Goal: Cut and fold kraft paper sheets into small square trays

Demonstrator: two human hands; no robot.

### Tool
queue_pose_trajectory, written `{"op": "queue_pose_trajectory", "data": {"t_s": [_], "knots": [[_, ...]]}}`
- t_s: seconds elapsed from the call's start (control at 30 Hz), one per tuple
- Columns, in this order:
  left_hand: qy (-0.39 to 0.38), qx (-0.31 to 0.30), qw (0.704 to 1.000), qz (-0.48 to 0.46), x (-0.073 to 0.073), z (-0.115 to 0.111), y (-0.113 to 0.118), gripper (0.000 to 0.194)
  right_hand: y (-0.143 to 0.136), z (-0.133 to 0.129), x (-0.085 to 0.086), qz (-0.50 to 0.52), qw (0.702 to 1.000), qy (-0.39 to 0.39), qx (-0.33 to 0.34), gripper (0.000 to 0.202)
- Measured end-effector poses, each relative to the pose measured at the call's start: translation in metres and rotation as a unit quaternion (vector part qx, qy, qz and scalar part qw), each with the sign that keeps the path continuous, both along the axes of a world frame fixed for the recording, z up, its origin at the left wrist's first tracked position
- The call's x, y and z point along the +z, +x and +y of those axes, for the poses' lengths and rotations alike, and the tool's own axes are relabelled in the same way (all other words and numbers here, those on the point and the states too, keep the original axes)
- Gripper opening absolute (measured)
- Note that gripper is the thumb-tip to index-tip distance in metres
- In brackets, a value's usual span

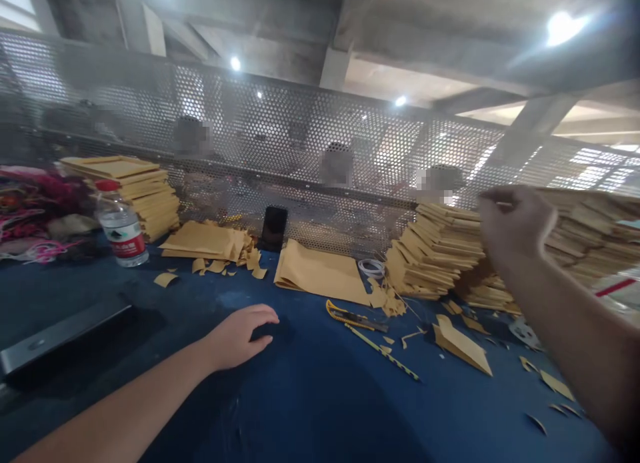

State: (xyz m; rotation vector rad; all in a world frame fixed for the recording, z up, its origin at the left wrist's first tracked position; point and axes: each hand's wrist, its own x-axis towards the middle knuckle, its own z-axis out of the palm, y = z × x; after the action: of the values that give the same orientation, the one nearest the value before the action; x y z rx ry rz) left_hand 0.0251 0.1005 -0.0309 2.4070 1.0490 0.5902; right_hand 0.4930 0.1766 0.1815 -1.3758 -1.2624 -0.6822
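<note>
My left hand (245,336) hovers low over the blue tabletop (310,396), its thumb and fingers apart with nothing between them. My right hand (517,219) is raised at the right, between a stack of brown paper envelopes (440,243) and another tall stack (595,229). Its fingers are curled closed and slightly blurred; anything in them is hidden. A folded brown paper sheet (323,273) lies beyond my left hand. Right of that hand are a yellow box cutter (355,316) and a patterned green pencil (383,353).
A water bottle (120,226), an envelope pile (150,196) and pink tangled material (40,209) are at left. A dark metal bar (65,333) lies nearer. A phone (275,227) leans on the perforated screen (280,143). Paper scraps (463,343) and a white tape roll (371,268) lie about.
</note>
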Motion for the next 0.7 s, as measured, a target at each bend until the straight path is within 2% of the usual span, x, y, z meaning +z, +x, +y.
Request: {"op": "queue_pose_trajectory", "data": {"t_s": [0.07, 0.1, 0.2, 0.27, 0.37, 0.43, 0.5, 0.57, 0.7], "knots": [[0.007, -0.007, 1.0, 0.001, 0.0, 0.0, 0.0, 0.03, -0.051, -0.009, -0.016, -0.083, 0.991, -0.037, 0.096, 0.019], [0.01, -0.011, 1.0, 0.001, 0.0, 0.0, 0.0, 0.029, -0.079, -0.014, -0.026, -0.133, 0.977, -0.073, 0.151, 0.017], [0.02, -0.023, 1.0, -0.001, -0.001, 0.002, -0.001, 0.027, -0.157, -0.022, -0.061, -0.269, 0.899, -0.187, 0.29, 0.012], [0.029, -0.028, 0.999, -0.004, -0.004, 0.004, 0.0, 0.026, -0.202, -0.024, -0.091, -0.324, 0.847, -0.251, 0.339, 0.013], [0.043, -0.027, 0.999, -0.008, -0.009, 0.007, 0.0, 0.023, -0.252, -0.027, -0.14, -0.355, 0.804, -0.31, 0.362, 0.016], [0.051, -0.026, 0.998, -0.006, -0.011, 0.01, 0.0, 0.021, -0.274, -0.029, -0.167, -0.359, 0.793, -0.336, 0.36, 0.015], [0.06, -0.027, 0.998, -0.002, -0.011, 0.011, 0.0, 0.019, -0.286, -0.031, -0.184, -0.356, 0.79, -0.355, 0.35, 0.015], [0.069, -0.029, 0.997, 0.0, -0.01, 0.012, 0.0, 0.016, -0.289, -0.029, -0.189, -0.345, 0.797, -0.37, 0.33, 0.015], [0.084, -0.03, 0.996, -0.003, -0.009, 0.013, 0.0, 0.013, -0.277, -0.013, -0.184, -0.304, 0.83, -0.394, 0.251, 0.02]]}}
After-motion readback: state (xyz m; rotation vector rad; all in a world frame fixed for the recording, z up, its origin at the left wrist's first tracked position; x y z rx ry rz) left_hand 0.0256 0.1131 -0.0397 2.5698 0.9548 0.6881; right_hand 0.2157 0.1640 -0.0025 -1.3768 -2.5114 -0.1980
